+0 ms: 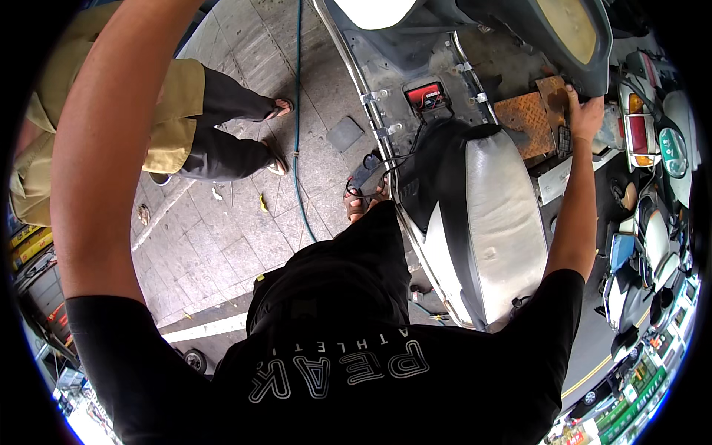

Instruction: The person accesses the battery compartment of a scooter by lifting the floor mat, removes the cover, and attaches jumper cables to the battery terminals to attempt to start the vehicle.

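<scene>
My right hand (586, 115) is closed on the lower corner of a dark grey scooter body panel (595, 70) with a cream oval inset, thumb on the near face and fingers partly hidden by the edge. My left forearm (104, 148) rises past the upper edge of the view, so the left hand is out of sight. Below the panel stands a scooter with a silvery-cream seat (504, 222). Its floorboard is uncovered, showing a red battery (424, 96) in a recess and bare metal frame rails (371, 104) along the side.
A person in a khaki shirt and dark trousers (222, 126) stands at the left. A teal hose (297, 148) runs across the paving beside a flat grey piece (344, 134). Rusty metal plates (525, 122) lie beyond the scooter. Parked scooters (649, 245) line the right.
</scene>
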A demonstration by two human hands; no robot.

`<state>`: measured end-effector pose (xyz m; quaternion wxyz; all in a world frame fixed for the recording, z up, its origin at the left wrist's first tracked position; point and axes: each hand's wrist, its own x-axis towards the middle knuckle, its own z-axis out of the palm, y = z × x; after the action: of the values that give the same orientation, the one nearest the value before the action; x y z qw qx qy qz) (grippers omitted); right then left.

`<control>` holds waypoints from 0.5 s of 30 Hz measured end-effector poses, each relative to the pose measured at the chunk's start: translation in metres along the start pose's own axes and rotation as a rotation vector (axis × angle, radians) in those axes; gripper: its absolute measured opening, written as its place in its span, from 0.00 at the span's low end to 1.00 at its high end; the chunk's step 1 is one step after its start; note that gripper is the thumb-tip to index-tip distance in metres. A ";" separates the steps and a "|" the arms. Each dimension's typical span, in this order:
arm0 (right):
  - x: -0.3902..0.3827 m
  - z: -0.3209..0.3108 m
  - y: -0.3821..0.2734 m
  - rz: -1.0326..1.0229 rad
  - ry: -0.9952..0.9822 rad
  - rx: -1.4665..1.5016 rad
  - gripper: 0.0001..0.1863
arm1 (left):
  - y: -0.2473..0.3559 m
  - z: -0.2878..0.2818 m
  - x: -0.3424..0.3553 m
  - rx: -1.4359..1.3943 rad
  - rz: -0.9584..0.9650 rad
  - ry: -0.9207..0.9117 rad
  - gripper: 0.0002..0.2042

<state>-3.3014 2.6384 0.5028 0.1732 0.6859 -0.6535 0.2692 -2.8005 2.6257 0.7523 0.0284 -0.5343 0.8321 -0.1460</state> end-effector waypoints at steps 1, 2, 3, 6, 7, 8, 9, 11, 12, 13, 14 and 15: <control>0.001 0.001 0.002 -0.001 0.001 -0.001 0.44 | -0.001 0.001 0.000 0.000 0.000 0.001 0.33; 0.002 0.002 0.004 -0.023 0.010 0.014 0.44 | -0.002 0.002 -0.001 -0.009 0.000 0.015 0.33; 0.003 0.004 0.005 -0.046 0.019 0.028 0.43 | -0.003 0.004 -0.002 -0.019 0.000 0.028 0.33; 0.000 0.004 0.012 -0.001 0.000 0.010 0.42 | 0.004 -0.002 0.003 0.019 -0.004 0.014 0.33; 0.000 0.005 0.011 -0.002 0.001 0.008 0.42 | 0.004 -0.002 0.002 0.017 -0.004 0.016 0.33; 0.000 0.007 0.009 -0.006 0.008 -0.001 0.42 | 0.004 -0.002 0.001 0.014 -0.024 0.001 0.32; 0.000 0.008 0.008 -0.009 0.015 -0.009 0.41 | 0.004 -0.003 0.000 0.012 -0.045 -0.014 0.32; -0.003 0.014 0.011 -0.015 0.056 -0.028 0.41 | 0.005 -0.006 -0.001 0.000 -0.036 -0.020 0.32; -0.005 0.017 0.013 -0.021 0.096 -0.047 0.42 | 0.004 -0.007 -0.001 -0.012 -0.028 -0.028 0.32; -0.008 0.019 0.012 -0.017 0.094 -0.047 0.42 | 0.004 -0.005 0.000 -0.011 -0.024 -0.029 0.32; -0.010 0.021 0.010 0.012 0.135 -0.064 0.43 | 0.003 -0.002 0.001 0.020 -0.033 -0.006 0.32; -0.012 0.023 0.009 0.040 0.175 -0.082 0.44 | 0.001 0.000 0.002 0.050 -0.042 0.018 0.32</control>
<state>-3.3069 2.6340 0.4760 0.2521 0.6388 -0.6599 0.3048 -2.8025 2.6246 0.7517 0.0313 -0.5495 0.8170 -0.1722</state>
